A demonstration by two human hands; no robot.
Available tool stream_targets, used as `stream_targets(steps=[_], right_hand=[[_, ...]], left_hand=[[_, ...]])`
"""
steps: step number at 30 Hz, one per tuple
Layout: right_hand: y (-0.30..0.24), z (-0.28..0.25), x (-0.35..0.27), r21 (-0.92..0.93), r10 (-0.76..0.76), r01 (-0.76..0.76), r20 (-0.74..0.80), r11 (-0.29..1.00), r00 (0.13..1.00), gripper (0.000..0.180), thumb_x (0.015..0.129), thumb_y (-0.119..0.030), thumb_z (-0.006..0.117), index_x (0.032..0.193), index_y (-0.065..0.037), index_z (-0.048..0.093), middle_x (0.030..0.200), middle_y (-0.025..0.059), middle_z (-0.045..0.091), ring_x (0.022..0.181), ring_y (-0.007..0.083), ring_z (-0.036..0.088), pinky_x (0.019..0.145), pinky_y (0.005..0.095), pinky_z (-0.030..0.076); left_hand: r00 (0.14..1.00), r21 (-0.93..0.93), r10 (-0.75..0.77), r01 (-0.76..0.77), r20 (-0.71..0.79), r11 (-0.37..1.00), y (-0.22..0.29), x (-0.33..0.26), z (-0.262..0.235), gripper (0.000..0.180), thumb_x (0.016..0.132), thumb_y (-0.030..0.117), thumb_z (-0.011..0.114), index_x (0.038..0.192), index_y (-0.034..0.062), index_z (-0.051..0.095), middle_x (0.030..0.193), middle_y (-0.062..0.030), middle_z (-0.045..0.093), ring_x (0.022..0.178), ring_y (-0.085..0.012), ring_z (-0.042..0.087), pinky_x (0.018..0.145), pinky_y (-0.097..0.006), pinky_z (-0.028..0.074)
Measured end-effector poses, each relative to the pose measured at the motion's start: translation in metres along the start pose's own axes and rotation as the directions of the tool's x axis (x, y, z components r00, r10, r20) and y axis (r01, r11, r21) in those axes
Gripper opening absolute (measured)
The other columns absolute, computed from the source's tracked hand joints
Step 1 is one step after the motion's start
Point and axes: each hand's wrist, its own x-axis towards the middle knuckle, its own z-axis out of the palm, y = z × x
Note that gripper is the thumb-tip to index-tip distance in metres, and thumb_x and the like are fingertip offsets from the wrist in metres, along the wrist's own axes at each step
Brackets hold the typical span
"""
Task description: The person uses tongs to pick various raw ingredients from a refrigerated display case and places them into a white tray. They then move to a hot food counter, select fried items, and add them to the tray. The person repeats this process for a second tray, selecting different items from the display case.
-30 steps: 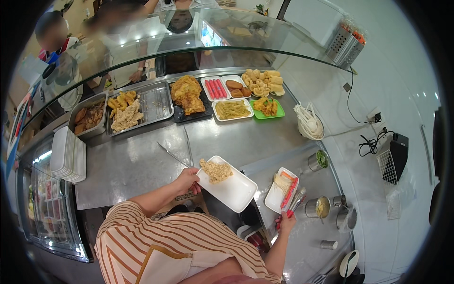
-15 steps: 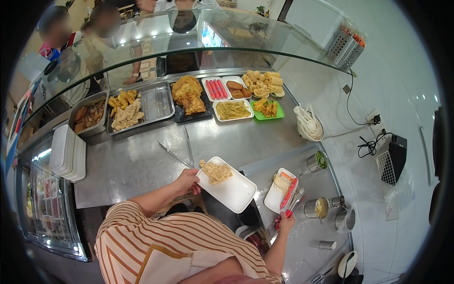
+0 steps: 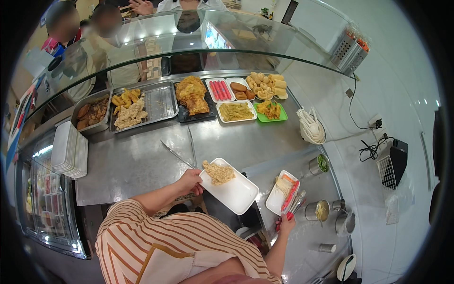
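My left hand (image 3: 190,181) is closed on the near left edge of a white tray (image 3: 241,196), which carries a piece of crumb-coated fried food (image 3: 219,173). Metal tongs (image 3: 176,154), their arms spread, stretch away over the counter from beside that hand; whether its fingers also grip them is hidden. My right hand (image 3: 286,225) is wrapped round red-handled tongs (image 3: 297,204). Their tips reach over a smaller white tray (image 3: 273,203) holding red sausage sticks (image 3: 290,195) and pale strips (image 3: 283,185).
Along the back stand a fried-food tray (image 3: 161,102), a black tray (image 3: 208,115) and several small dishes under a glass guard (image 3: 189,53). Stacked white trays (image 3: 71,149) are at left. Metal cups, one with greens (image 3: 323,163), sit at right. People stand beyond the glass.
The view has shifted slightly, so the counter items appear a little further right. Both hands keep their holds. Beyond the glass, a person's raised hand shows more fully.
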Motion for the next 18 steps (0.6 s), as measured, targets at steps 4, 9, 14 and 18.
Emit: stream_targets(steps=[4, 9, 14, 18], right_hand=[[-0.0012, -0.0003, -0.0006, -0.018, 0.013, -0.013, -0.002, 1.000, 1.000, 0.017, 0.077, -0.002, 0.059, 0.093, -0.002, 0.053, 0.059, 0.0055, 0.053, 0.037, 0.0136, 0.047, 0.032, 0.0257, 0.040], [0.0003, -0.0005, 0.0004, -0.011, -0.010, 0.010, -0.006, 1.000, 1.000, 0.017, 0.077, -0.002, 0.059, 0.093, -0.001, 0.052, 0.059, 0.0054, 0.053, 0.037, 0.0132, 0.047, 0.032, 0.0255, 0.041], [0.0019, 0.0000, 0.0003, -0.013, -0.040, 0.039, -0.012, 0.999, 0.999, 0.016, 0.077, -0.001, 0.060, 0.091, -0.001, 0.052, 0.059, 0.0057, 0.053, 0.037, 0.0133, 0.048, 0.033, 0.0253, 0.042], [-0.0006, 0.0011, -0.0016, -0.017, -0.033, 0.033, -0.023, 0.999, 0.999, 0.015, 0.077, -0.002, 0.060, 0.090, -0.001, 0.053, 0.059, 0.0059, 0.053, 0.037, 0.0134, 0.048, 0.033, 0.0254, 0.042]], left_hand=[[1.000, 0.012, -0.005, 0.005, 0.003, 1.000, -0.0005, 0.0006, -0.0005, 0.027, 0.077, 0.001, 0.047, 0.102, -0.0034, 0.055, 0.078, -0.0144, 0.062, 0.049, -0.0194, 0.060, 0.037, -0.027, 0.048], [1.000, 0.013, -0.002, 0.002, 0.010, 1.000, -0.0018, 0.0021, -0.0002, 0.029, 0.076, 0.001, 0.046, 0.103, -0.0035, 0.055, 0.077, -0.0147, 0.062, 0.049, -0.0193, 0.059, 0.037, -0.027, 0.048], [1.000, 0.009, -0.003, 0.003, 0.013, 1.000, -0.0049, 0.0043, -0.0012, 0.029, 0.076, 0.001, 0.046, 0.103, -0.0033, 0.055, 0.076, -0.0146, 0.062, 0.049, -0.0195, 0.059, 0.037, -0.028, 0.048], [1.000, 0.007, -0.005, 0.005, 0.014, 1.000, -0.0055, 0.0052, -0.0010, 0.029, 0.075, 0.001, 0.047, 0.103, -0.0033, 0.055, 0.075, -0.0146, 0.062, 0.048, -0.0196, 0.059, 0.037, -0.028, 0.048]])
